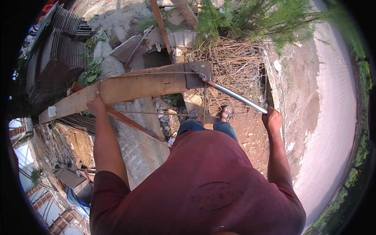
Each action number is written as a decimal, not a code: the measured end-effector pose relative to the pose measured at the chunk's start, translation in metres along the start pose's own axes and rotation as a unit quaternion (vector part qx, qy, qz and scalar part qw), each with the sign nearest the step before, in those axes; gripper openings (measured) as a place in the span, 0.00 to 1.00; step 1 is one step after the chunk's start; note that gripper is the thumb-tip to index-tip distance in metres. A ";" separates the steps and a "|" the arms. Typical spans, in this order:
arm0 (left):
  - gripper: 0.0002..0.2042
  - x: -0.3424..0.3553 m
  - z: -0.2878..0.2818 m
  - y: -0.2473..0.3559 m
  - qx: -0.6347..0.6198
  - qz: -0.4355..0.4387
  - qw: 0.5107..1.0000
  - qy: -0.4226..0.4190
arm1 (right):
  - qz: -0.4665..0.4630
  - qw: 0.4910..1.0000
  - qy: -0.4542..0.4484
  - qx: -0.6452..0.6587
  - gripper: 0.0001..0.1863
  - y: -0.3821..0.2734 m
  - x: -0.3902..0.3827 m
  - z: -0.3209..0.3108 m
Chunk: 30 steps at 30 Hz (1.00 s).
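A long wooden beam lies across in front of me, with a dark metal plate on its right end. A thin bent steel rod runs along the beam to the pins on the plate, and other lengths of it hang on the near side. My left hand is closed at the beam's near edge, where the rod's left side comes down; its fingers are partly hidden. My right hand grips the end of a silver pipe handle, whose rusty head meets the rod at the plate.
Tangled rusty rods are heaped beyond the plate, under a green bush. Stacked dark tiles stand at the far left. A slanting reddish wooden brace is below the beam. A paved road runs along the right.
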<state>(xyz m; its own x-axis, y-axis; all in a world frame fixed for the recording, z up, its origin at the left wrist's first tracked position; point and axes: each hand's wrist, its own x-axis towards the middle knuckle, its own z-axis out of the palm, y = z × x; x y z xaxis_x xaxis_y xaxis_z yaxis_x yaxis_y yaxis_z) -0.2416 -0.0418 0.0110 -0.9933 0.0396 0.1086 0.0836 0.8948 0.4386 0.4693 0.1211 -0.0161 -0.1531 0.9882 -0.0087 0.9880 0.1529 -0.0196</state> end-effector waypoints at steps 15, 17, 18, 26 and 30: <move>0.42 -0.004 0.000 0.003 -0.039 0.006 0.999 -0.004 | 0.063 0.997 0.021 0.045 0.05 -0.031 -0.039 -0.020; 0.42 0.005 0.005 -0.004 -0.039 0.021 0.999 -0.002 | 0.032 0.994 0.035 0.102 0.05 -0.020 -0.030 -0.008; 0.42 0.008 0.007 -0.005 -0.043 0.027 0.999 -0.008 | 0.031 0.996 0.022 0.082 0.06 -0.018 -0.023 -0.006; 0.30 0.031 0.001 -0.016 -0.098 0.029 0.993 -0.066 | 0.003 0.951 -0.106 0.289 0.22 -0.052 0.002 -0.036; 0.18 0.037 -0.021 0.000 -0.124 0.005 0.972 -0.198 | -0.038 0.818 -0.222 0.530 0.20 -0.108 -0.025 -0.025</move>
<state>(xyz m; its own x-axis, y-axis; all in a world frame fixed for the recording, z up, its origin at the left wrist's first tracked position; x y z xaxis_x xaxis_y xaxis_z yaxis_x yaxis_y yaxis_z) -0.2768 -0.0499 0.0334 -0.9414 0.2588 -0.2162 0.0611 0.7613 0.6455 0.3668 0.0798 0.0113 -0.4360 0.8394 -0.3246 0.4417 -0.1147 -0.8898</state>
